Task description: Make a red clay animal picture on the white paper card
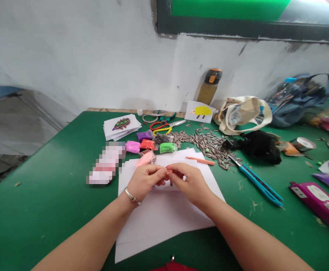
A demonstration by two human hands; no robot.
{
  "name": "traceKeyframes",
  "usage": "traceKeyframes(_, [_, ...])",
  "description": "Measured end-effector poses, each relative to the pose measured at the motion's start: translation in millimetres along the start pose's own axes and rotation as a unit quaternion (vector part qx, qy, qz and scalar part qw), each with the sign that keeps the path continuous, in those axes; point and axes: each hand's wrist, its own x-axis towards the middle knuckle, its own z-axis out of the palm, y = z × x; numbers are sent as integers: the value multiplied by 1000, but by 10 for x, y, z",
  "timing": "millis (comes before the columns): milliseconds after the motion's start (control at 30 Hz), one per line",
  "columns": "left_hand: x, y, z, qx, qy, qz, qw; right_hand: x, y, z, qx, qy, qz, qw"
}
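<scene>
My left hand [146, 181] and my right hand [188, 181] meet above white paper [158, 222] on the green table. The fingers of both are pinched together around a small reddish piece [168, 172], mostly hidden between the fingertips. Just behind my left hand lies an opened packet of light pink clay [146, 159]. An orange pencil-like tool [200, 160] rests on the paper behind my right hand. Further back are wrapped packets of purple clay [144, 135], red clay [148, 144] and green clay [167, 147].
Sunflower seeds [209, 145] are piled behind and right of the hands. Scissors [167, 127] and a bottle [208, 87] stand further back. A blue cutter [260, 183] and a magenta box [316, 201] lie at the right. Drawn cards [122, 126] sit back left.
</scene>
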Motion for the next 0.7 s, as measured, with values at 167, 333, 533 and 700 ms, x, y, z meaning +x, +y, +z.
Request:
traceKeyframes(167, [3, -10, 1, 2, -8, 5, 1000, -9, -37, -7, -3, 0, -10, 1000])
traceKeyframes(333, [7, 0, 8, -1, 21, 13, 1000, -6, -55, -10, 38, -8, 24, 999])
traceKeyframes(533, [-11, 16, 24, 9, -18, -7, 1000, 2, -32, -5, 36, -4, 46, 998])
traceKeyframes(700, [-10, 18, 18, 15, -16, -4, 1000, -26, -64, 6, 79, -9, 61, 995])
